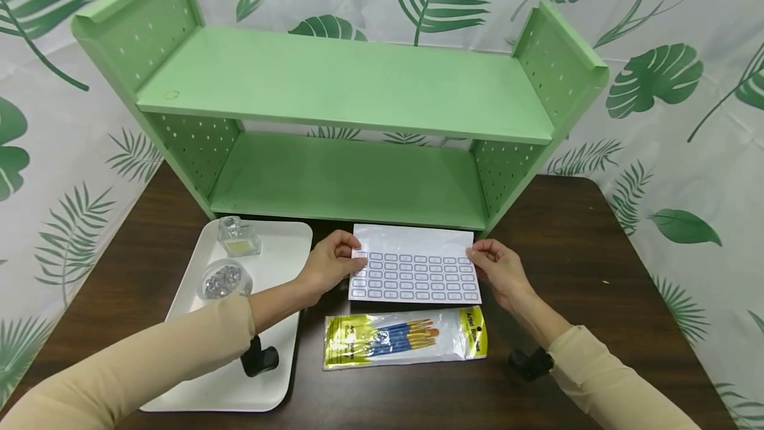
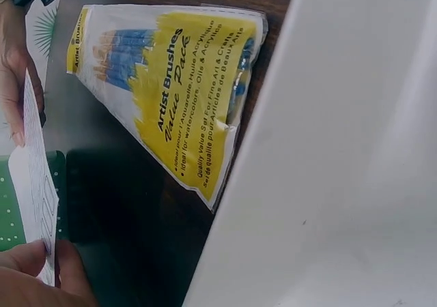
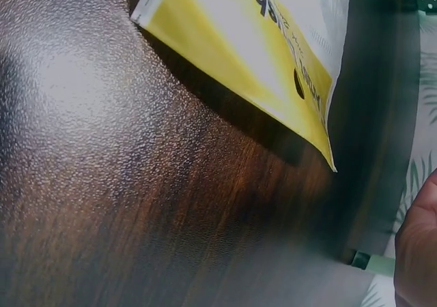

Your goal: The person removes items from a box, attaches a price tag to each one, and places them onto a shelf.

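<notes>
Between my two hands is a white sheet (image 1: 414, 264) printed with rows of small blue-outlined rectangular labels. My left hand (image 1: 329, 264) pinches its left edge between thumb and fingers; the left wrist view shows that thumb (image 2: 27, 258) pressed on the sheet, seen nearly edge-on. At the opposite edge my right hand (image 1: 500, 272) pinches the sheet. In the right wrist view only part of the right hand (image 3: 418, 245) shows, at the right border. Just in front of the sheet, a clear and yellow pack of artist brushes (image 1: 406, 337) lies flat on the table.
A white tray (image 1: 280, 377) at the left bears a square glass bottle (image 1: 240, 239) and a round clear dish (image 1: 222, 280) of shiny transparent pieces. Behind the sheet stands a green two-tier shelf (image 1: 346, 85) on the dark wood table (image 1: 573, 251). Leaf-patterned cloth hangs behind.
</notes>
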`<state>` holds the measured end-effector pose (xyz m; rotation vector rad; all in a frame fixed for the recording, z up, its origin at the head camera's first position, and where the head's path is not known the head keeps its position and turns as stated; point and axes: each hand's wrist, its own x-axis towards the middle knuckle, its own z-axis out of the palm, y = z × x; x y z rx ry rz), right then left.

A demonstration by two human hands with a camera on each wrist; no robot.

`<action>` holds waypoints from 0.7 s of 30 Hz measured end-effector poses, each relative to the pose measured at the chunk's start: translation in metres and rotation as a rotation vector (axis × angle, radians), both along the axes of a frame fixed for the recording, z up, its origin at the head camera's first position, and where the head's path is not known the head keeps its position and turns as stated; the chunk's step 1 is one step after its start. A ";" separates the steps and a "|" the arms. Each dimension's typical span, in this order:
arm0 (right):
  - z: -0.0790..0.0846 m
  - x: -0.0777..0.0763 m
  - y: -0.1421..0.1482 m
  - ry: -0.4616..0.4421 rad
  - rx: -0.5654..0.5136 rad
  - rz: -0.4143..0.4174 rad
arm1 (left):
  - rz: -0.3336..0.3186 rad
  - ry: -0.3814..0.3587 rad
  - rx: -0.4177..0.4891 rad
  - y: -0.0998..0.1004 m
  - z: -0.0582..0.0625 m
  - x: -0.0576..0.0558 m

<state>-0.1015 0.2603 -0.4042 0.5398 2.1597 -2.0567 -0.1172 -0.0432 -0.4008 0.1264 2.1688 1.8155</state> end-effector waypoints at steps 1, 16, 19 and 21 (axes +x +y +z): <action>0.000 0.000 0.000 0.001 0.001 -0.002 | -0.006 0.003 -0.007 0.000 0.000 0.000; 0.000 0.003 0.002 0.022 0.005 -0.016 | -0.014 0.042 -0.075 0.004 0.001 0.001; 0.000 0.003 0.002 0.009 0.016 -0.023 | -0.011 0.069 -0.103 0.005 0.002 0.002; -0.001 0.003 0.002 0.010 0.016 -0.025 | -0.010 0.091 -0.121 0.005 0.002 0.002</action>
